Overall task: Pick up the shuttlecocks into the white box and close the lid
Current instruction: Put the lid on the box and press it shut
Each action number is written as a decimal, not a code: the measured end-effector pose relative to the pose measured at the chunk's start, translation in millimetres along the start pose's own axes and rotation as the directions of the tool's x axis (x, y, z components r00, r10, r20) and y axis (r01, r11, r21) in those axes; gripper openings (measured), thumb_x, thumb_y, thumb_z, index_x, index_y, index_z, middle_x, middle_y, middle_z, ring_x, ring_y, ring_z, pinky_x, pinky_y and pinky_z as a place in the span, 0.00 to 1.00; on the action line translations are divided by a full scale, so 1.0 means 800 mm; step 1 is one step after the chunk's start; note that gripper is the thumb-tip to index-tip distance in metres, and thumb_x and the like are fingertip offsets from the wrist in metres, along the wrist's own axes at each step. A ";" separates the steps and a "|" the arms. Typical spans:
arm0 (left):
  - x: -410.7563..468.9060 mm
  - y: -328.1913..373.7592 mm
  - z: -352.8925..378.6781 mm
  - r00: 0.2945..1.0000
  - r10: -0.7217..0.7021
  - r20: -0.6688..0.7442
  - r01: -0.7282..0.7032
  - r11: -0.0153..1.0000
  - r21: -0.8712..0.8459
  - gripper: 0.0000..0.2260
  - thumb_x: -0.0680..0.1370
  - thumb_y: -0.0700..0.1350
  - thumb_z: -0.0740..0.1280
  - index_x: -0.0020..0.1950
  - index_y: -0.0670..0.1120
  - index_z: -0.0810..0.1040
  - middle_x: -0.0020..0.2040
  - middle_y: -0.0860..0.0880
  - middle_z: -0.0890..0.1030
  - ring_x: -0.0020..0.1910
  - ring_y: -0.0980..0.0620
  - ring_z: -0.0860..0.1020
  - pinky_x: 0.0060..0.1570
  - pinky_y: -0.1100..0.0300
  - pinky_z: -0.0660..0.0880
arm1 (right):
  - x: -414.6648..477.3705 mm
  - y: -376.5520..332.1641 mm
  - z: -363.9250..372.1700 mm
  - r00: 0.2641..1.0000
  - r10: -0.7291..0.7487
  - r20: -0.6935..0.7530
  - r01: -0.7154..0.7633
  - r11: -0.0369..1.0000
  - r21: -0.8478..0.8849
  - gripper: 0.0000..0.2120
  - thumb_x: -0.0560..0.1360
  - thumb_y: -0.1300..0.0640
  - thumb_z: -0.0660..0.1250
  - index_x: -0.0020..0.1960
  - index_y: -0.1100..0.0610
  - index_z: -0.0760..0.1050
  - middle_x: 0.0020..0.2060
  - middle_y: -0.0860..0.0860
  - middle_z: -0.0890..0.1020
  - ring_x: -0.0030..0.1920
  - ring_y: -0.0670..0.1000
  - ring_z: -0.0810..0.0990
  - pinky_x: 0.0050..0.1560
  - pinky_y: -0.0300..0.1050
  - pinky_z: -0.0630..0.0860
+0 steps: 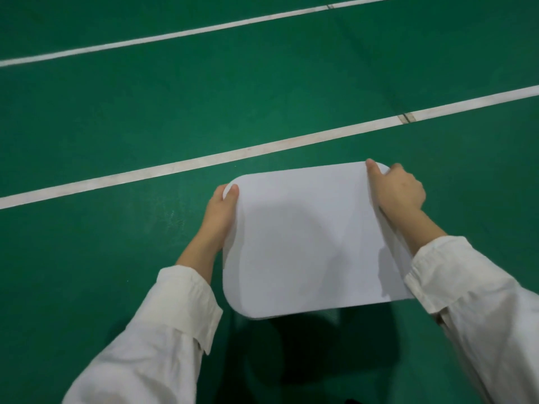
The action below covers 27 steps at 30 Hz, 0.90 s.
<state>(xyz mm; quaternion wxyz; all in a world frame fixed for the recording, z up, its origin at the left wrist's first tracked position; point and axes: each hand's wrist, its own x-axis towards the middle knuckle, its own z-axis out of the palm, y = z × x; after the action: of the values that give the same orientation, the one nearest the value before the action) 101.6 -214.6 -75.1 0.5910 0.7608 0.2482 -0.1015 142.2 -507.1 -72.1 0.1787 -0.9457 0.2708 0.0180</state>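
Nearest to me are the two white sleeves, the left sleeve point(163, 330) coming up from the near left and the right sleeve point(466, 301) from the near right. A dark shadow point(306, 345) lies on the floor between them.

Just beyond the shadow is the white lid point(306, 240), a flat panel with rounded corners, held between both hands a little right of the middle. It covers everything beneath it, so I cannot tell whether the box sits under it or what the box holds.

The left hand point(218, 211) grips the lid's left edge, with the thumb laid on top at the far left corner and the fingers tucked out of sight underneath. The right hand point(399, 191) clamps the far right corner, thumb on top and fingers curled round the rim.

Past the lid, the green court floor point(116, 243) is crossed by a white line point(204, 161) just beyond the hands. A second white line point(175, 35) runs much farther off.
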 end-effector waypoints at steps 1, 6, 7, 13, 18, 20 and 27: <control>-0.003 -0.002 0.002 1.000 0.004 -0.004 -0.004 1.000 -0.015 0.16 0.80 0.52 0.56 0.65 0.49 0.70 0.58 0.50 0.76 0.55 0.48 0.75 0.57 0.52 0.71 | -0.001 -0.001 0.001 1.000 -0.001 -0.004 0.001 1.000 -0.009 0.33 0.77 0.36 0.49 0.61 0.64 0.69 0.55 0.64 0.78 0.56 0.64 0.76 0.45 0.50 0.66; 0.008 -0.004 -0.007 0.994 -0.091 0.059 0.099 0.984 -0.150 0.13 0.79 0.47 0.58 0.62 0.47 0.71 0.58 0.44 0.78 0.53 0.44 0.78 0.59 0.45 0.73 | 0.003 -0.009 -0.001 0.997 0.034 0.063 -0.035 0.999 0.021 0.33 0.76 0.35 0.50 0.63 0.63 0.68 0.57 0.62 0.77 0.57 0.63 0.75 0.45 0.50 0.66; 0.010 -0.003 -0.007 0.994 -0.091 0.061 0.098 0.986 -0.134 0.12 0.80 0.47 0.58 0.62 0.46 0.71 0.58 0.44 0.78 0.54 0.43 0.78 0.59 0.44 0.72 | 0.003 -0.010 -0.001 0.997 0.040 0.068 -0.043 0.998 0.039 0.33 0.76 0.35 0.51 0.63 0.63 0.68 0.57 0.62 0.77 0.57 0.63 0.75 0.45 0.50 0.66; -0.011 -0.010 0.011 0.985 0.134 -0.108 -0.127 0.989 0.069 0.12 0.80 0.47 0.54 0.61 0.47 0.71 0.53 0.52 0.75 0.50 0.52 0.73 0.48 0.59 0.66 | 0.005 0.002 -0.006 0.983 0.035 0.179 -0.107 0.905 0.411 0.23 0.72 0.36 0.62 0.52 0.56 0.74 0.46 0.54 0.79 0.48 0.57 0.77 0.50 0.49 0.71; -0.005 -0.010 0.009 0.990 0.106 -0.098 -0.108 0.994 -0.022 0.13 0.81 0.49 0.56 0.60 0.46 0.73 0.52 0.53 0.76 0.50 0.55 0.73 0.49 0.61 0.65 | 0.045 0.030 -0.009 0.874 0.101 0.475 -0.390 0.730 0.562 0.35 0.52 0.35 0.75 0.52 0.55 0.79 0.48 0.55 0.84 0.48 0.59 0.82 0.57 0.60 0.76; 0.001 -0.007 0.010 0.992 0.081 -0.093 -0.079 0.996 0.031 0.12 0.80 0.49 0.56 0.58 0.45 0.73 0.49 0.51 0.76 0.47 0.53 0.73 0.45 0.60 0.66 | 0.047 0.025 -0.011 0.860 0.141 0.491 -0.423 0.736 0.529 0.38 0.52 0.35 0.75 0.55 0.56 0.78 0.51 0.55 0.83 0.50 0.60 0.81 0.59 0.60 0.74; 0.015 0.015 0.016 0.993 0.034 -0.110 0.000 0.955 0.296 0.08 0.81 0.45 0.51 0.51 0.43 0.68 0.46 0.45 0.73 0.42 0.47 0.69 0.39 0.57 0.64 | -0.004 -0.015 -0.009 0.997 -0.051 0.062 0.036 0.975 0.220 0.14 0.77 0.55 0.59 0.58 0.63 0.73 0.53 0.60 0.79 0.54 0.61 0.77 0.53 0.51 0.71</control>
<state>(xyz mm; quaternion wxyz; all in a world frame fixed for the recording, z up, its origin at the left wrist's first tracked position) 119.7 -226.1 -73.8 0.4563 0.8473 0.2568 -0.0888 145.5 -498.7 -60.8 0.2908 -0.9250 0.2442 0.0159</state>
